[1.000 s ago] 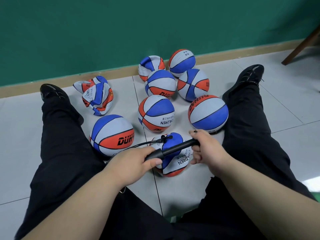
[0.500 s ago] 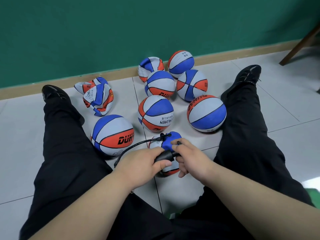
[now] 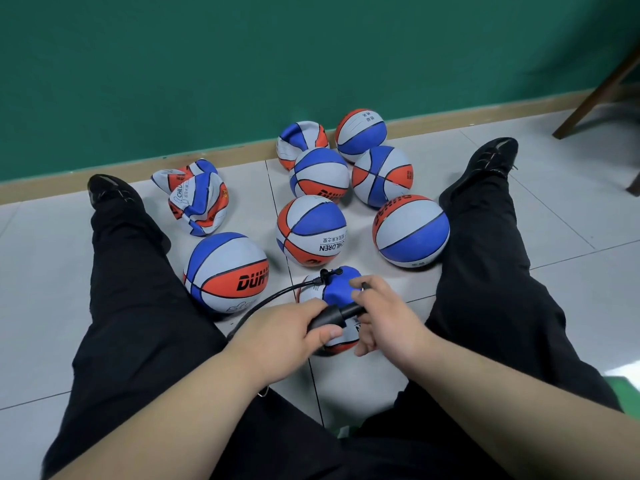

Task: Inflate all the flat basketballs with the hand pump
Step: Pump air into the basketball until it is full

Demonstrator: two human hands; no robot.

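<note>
Blue, orange and grey rubber basketballs (image 3: 311,230), ten counted on the tiled floor (image 3: 52,271): six round, two crumpled, one dented, one hooked up between the legs. One black plastic hand pump (image 3: 329,317) is gripped over it, barrel by the left hand (image 3: 277,336), handle by the right hand (image 3: 384,317). Handle's pushed in now, was pulled out a second ago.

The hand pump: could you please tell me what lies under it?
Under the hand pump sits a partly flat basketball, hose plugged into its top; left hand and right hand hide its middle.
</note>
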